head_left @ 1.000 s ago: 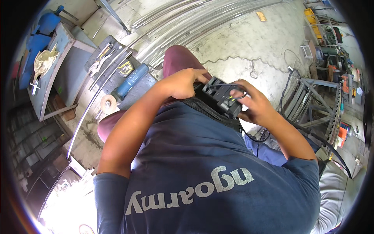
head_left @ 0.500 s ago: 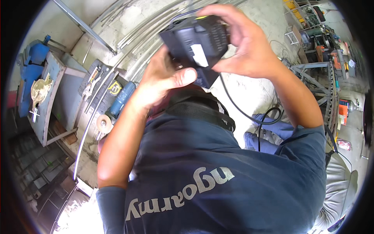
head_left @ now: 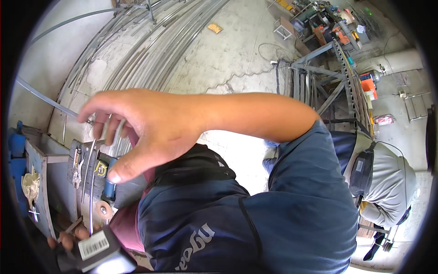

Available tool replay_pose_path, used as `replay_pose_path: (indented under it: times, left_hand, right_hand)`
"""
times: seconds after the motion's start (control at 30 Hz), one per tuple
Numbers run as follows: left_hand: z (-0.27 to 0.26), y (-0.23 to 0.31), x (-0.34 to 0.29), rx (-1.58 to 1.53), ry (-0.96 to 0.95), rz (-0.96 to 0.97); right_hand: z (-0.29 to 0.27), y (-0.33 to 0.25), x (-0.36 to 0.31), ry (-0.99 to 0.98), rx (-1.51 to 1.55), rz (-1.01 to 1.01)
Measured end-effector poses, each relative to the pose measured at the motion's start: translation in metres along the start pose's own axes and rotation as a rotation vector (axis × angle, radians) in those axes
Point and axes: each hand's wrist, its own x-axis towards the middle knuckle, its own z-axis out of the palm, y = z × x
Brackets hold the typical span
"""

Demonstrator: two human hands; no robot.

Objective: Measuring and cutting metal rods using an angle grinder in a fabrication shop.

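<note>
My right hand (head_left: 153, 123) stretches across to the left, its thumb and fingers spread with nothing between them. Below its thumb, a blue angle grinder (head_left: 110, 185) with a round disc (head_left: 104, 209) lies beside a yellow and black tape measure (head_left: 101, 168). A thin metal rod (head_left: 91, 208) runs past these tools. At the lower left edge, my left hand (head_left: 69, 239) has its fingertips around a black box-shaped device (head_left: 121, 258) with a white barcode label (head_left: 94, 245). The rest of that hand is out of sight behind the device.
Long metal bars (head_left: 155, 55) lie along the floor at the far left. A grey metal stand (head_left: 43, 182) with a blue object (head_left: 17, 155) is at the left. To the right, a person in a grey shirt (head_left: 388, 182) bends beside a metal rack (head_left: 346, 86).
The black device has gone from between both hands, up in front, down to the lower left with my left hand. My right hand has let go of it and swung leftward.
</note>
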Motion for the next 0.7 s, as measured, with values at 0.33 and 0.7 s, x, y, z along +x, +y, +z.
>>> replay_pose_path:
  times: [0.33, 0.7]
  left_hand:
    - [0.010, -0.040, -0.067, 0.340, 0.059, 0.117]
    - [-0.014, -0.039, -0.022, 0.367, 0.134, 0.189]
  right_hand:
    - [0.005, 0.024, -0.007, -0.145, 0.083, 0.332]
    - [0.009, 0.025, -0.009, -0.158, 0.061, 0.348]
